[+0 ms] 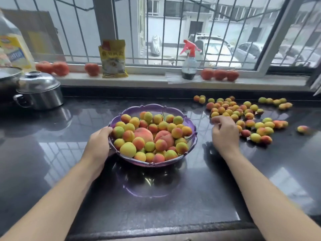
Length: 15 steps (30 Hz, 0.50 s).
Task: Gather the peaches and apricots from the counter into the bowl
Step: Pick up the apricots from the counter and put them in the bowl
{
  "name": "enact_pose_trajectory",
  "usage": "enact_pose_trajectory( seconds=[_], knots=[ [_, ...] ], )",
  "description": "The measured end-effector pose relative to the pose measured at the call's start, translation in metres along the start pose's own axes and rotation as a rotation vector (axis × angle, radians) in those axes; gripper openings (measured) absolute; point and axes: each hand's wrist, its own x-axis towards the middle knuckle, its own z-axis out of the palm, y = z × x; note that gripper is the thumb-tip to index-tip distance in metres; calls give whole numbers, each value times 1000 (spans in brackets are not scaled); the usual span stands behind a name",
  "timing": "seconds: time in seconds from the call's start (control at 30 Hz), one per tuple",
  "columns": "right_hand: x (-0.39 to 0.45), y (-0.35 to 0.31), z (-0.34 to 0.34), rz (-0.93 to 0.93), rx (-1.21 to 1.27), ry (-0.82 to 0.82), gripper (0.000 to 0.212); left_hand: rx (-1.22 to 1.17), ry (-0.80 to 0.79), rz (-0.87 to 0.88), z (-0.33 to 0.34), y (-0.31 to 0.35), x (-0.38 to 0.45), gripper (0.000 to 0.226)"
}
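A purple scalloped bowl (156, 107) stands mid-counter, heaped with apricots and two larger peaches (144, 134). My left hand (99, 141) grips the bowl's left rim, thumb over the edge. Several loose apricots (232, 110) lie scattered on the black counter to the right of the bowl. My right hand (225, 132) hovers at the near-left edge of that pile, fingers curled downward; whether it holds a fruit is hidden by the hand itself.
A steel pot with lid (39, 91) sits at the back left. On the windowsill stand tomatoes (219, 74), a yellow packet (113, 59) and a spray bottle (189, 61). A single apricot (302, 129) lies far right.
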Motion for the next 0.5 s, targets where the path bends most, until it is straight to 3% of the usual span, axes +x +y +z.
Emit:
enact_pose_trajectory(
  seconds=[0.13, 0.3, 0.5],
  knots=[
    [9, 26, -6, 211, -15, 64, 25, -148, -30, -14, 27, -7, 0, 26],
    [15, 27, 0, 230, -116, -24, 31, -184, -10, 91, 26, -13, -5, 19],
    [24, 16, 10, 246, -362, -122, 34, -289, -6, 45, 24, -8, -8, 36]
  ],
)
